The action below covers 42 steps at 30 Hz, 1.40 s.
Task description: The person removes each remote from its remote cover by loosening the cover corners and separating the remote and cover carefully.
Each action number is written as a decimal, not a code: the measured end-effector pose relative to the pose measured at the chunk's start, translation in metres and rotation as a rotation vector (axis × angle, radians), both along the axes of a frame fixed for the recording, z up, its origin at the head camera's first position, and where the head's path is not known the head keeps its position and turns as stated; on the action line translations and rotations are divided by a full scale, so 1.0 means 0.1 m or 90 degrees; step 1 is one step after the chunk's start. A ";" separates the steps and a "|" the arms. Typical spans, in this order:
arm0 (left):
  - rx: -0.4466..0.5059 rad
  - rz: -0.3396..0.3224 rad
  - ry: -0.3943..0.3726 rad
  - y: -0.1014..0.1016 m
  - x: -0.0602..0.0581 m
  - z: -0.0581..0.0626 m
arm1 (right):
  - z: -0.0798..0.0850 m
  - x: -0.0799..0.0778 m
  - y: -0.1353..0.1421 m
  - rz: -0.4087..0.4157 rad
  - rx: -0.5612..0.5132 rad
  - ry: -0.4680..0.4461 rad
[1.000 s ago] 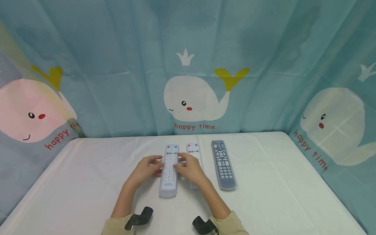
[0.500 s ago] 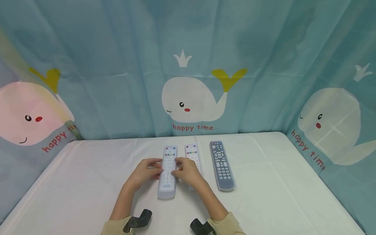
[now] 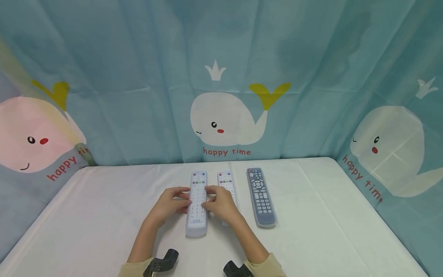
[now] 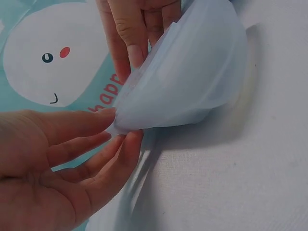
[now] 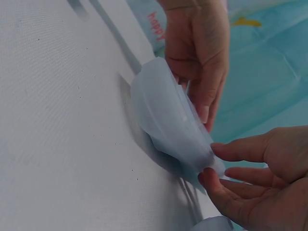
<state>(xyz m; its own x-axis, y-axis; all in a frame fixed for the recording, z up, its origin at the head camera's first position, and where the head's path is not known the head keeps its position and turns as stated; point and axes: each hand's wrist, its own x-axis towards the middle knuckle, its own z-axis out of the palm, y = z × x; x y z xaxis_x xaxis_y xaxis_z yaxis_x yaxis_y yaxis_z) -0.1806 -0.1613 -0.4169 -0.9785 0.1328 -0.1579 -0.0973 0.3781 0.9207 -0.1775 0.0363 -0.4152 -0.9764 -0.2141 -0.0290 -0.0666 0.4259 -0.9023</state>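
Note:
A white remote control (image 3: 197,219) in a translucent soft cover lies lengthwise between both hands, buttons up. My left hand (image 3: 168,205) grips its left edge, thumb on top and fingers underneath. From the opposite side, my right hand (image 3: 222,203) pinches the right edge between thumb and fingers. In the left wrist view, the covered near end of the remote (image 4: 202,72) shows rounded and slightly raised from the cloth. The right wrist view shows the remote (image 5: 163,106) with both hands on its sides.
A second white remote (image 3: 225,178) lies just right, partly hidden by the right hand. Farther right rests a dark grey remote (image 3: 262,200) in a clear cover. All are on a white-clothed table (image 3: 328,231), with a blue whale-print curtain (image 3: 138,115) behind.
Both hands have slid slightly toward the near end of the remote over the past second. The head view has shifted a little. The other remotes have not moved on the table.

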 end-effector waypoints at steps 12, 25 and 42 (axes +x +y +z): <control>0.019 -0.001 -0.006 -0.01 0.01 0.06 | 0.06 0.01 0.01 -0.015 -0.013 -0.001; 0.048 0.028 -0.031 -0.04 0.01 0.11 | 0.14 0.03 -0.01 -0.029 -0.022 -0.002; 0.058 0.026 -0.027 -0.01 0.01 0.18 | 0.20 -0.01 0.02 -0.069 -0.134 -0.041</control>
